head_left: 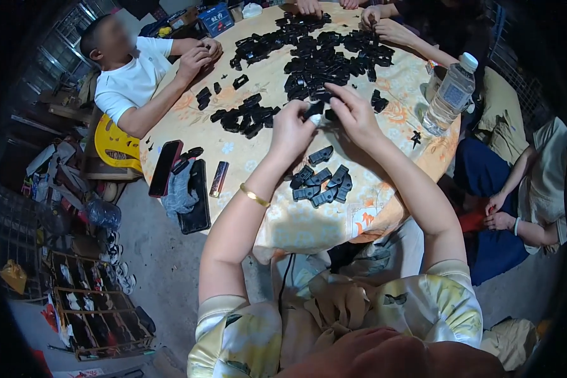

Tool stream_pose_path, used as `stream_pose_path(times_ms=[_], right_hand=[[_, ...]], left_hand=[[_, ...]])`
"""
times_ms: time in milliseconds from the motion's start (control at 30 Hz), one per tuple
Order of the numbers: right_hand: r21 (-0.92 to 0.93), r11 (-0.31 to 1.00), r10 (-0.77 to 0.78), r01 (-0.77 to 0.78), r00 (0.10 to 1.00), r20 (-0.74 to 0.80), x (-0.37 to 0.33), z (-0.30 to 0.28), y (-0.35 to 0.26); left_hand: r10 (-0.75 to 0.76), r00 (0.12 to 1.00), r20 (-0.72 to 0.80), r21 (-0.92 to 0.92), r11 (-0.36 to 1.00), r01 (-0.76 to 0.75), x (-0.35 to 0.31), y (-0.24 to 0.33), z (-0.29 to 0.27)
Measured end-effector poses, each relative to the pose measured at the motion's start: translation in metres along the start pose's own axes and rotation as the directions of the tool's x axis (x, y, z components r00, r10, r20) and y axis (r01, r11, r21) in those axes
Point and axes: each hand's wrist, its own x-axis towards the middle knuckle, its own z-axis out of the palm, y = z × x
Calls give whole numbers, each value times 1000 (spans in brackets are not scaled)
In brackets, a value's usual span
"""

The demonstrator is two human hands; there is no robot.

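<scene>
Over the round table, my left hand [289, 131] is closed with a small black plastic part [314, 111] pinched between thumb and fingers. A white covering shows at its thumb tip. My right hand [356, 120] is close beside it, its fingers bent at the near edge of a big heap of black plastic parts [321, 66]. Something dark lies at those fingertips, too hidden to make out. Between my forearms rests a small group of black clip-like pieces [322, 183]. A looser cluster of black parts [249, 115] lies left of my hands.
The table has a floral cloth [309, 228]. At left lie a phone [165, 169], a dark flat case [196, 201], grey cloth [181, 192] and a slim box [219, 179]. A water bottle [450, 96] stands at right. Other people sit around, some with hands at the heap.
</scene>
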Motion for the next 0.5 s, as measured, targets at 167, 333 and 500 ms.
stream_pose_path(times_ms=[167, 333, 500], right_hand=[[142, 988, 47, -62, 993, 109, -5, 8, -9], [73, 996, 45, -54, 992, 119, -6, 5, -8], [189, 981, 31, -43, 998, 62, -5, 7, -9]], left_hand=[[-118, 984, 134, -525, 834, 171, -8, 3, -5], [-70, 966, 248, -628, 748, 215, -12, 8, -11], [-168, 945, 281, -609, 730, 311, -10, 5, -20]])
